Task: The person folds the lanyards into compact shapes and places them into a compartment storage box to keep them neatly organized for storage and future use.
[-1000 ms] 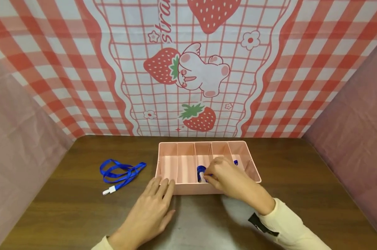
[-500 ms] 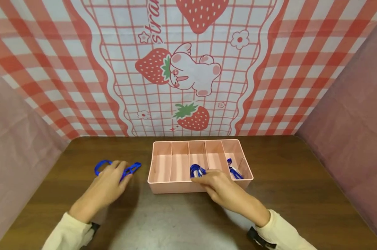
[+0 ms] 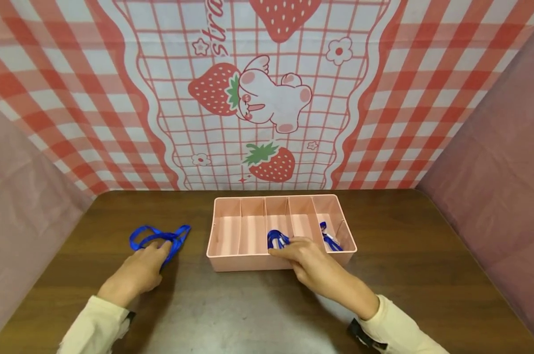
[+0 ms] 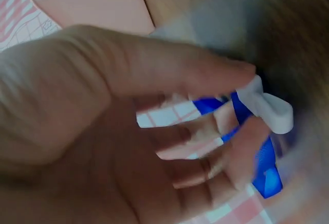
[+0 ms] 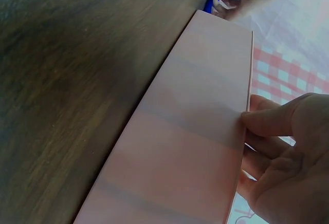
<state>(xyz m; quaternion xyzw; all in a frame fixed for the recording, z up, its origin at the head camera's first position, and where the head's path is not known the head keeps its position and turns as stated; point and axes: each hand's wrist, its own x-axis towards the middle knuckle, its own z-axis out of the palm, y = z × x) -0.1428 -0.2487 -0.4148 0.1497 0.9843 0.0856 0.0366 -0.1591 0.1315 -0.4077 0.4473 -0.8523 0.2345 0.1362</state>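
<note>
My left hand (image 3: 136,270) is over the near end of a blue lanyard (image 3: 178,236) that lies looped on the table. In the left wrist view its thumb and a finger pinch the lanyard's white clip (image 4: 277,113). My right hand (image 3: 313,263) holds the front wall of a pink divided box (image 3: 249,263). The thumb is at the rim, with the other fingers behind the wall inside. A coiled blue lanyard (image 3: 276,237) is in the middle compartment, partly hidden by that hand. Another folded blue lanyard (image 3: 330,242) lies in the far right compartment.
Brown wooden table (image 3: 426,275) surrounds the box. Behind it hangs a red checked cloth (image 3: 381,147) with strawberries, and plain pinkish cloth (image 3: 492,162) closes off the sides.
My left hand has gone from the box's front wall leftward to the loose lanyard and grips its clip. My right hand has left the coiled lanyard and holds the box's front rim.
</note>
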